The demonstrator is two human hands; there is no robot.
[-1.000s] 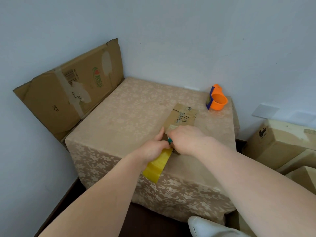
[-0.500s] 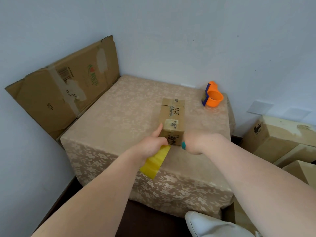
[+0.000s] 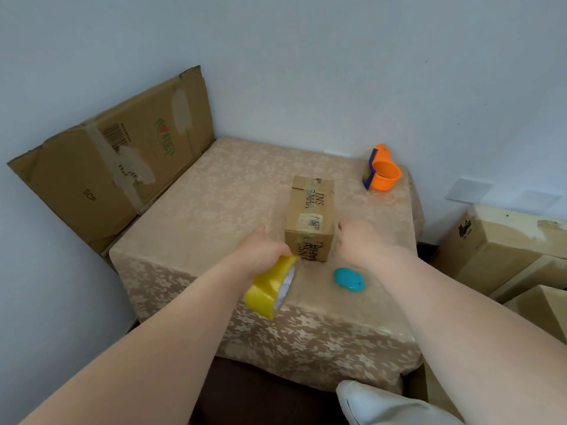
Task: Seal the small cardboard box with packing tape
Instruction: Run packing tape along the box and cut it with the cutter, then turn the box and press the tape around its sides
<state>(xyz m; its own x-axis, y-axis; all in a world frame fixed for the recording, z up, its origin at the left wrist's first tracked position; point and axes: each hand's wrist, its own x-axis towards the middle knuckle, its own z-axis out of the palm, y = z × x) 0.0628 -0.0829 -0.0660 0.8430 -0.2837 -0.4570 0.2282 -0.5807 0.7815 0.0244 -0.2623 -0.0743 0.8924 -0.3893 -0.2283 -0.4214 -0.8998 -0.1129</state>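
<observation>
Now the left hand (image 3: 260, 253) grips a yellow tape roll (image 3: 271, 289) just beside the box (image 3: 310, 220) on the counter (image 3: 214, 204). Blurred, the right hand (image 3: 365, 243) hovers by the box with fingers released, a teal cutter (image 3: 349, 280) lying near it.

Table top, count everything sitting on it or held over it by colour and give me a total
Brown: 1, the small box
Yellow: 1, the tape roll in the left hand
Teal: 1, the oval object
Orange: 1, the cup
Total: 4

One camera on my head, looking forward and down.
It faces the far wall corner over the table (image 3: 214, 191), near enough that my forearms fill the lower frame; the table's near edge sits low, its far right corner at upper right.
</observation>
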